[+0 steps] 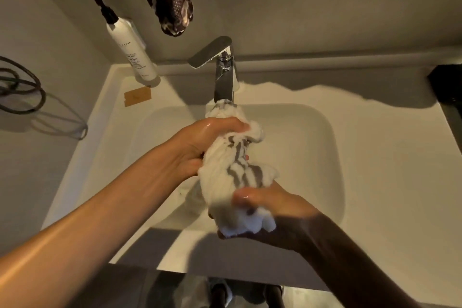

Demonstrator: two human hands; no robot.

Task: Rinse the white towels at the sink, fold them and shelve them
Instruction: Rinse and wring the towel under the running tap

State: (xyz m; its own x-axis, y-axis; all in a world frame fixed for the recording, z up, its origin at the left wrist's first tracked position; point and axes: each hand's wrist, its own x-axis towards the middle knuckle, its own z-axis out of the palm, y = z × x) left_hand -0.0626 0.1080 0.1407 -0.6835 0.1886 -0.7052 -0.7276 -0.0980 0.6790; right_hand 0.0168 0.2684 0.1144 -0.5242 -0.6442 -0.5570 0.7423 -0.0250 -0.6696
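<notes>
Towel [232,170], white with grey stripes, hangs bunched over the sink [325,157], its top end just under the tap [223,77]. Fingers of the left hand [200,142] curl tight round its upper part; those of the right hand [270,205] curl round the lower end, nearer the front edge. Left of the tap, beyond the left fingers, stands a white pump bottle [130,50].

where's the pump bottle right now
The tall white pump bottle with a black pump stands on the white sink's back left corner, left of the chrome tap.
</notes>
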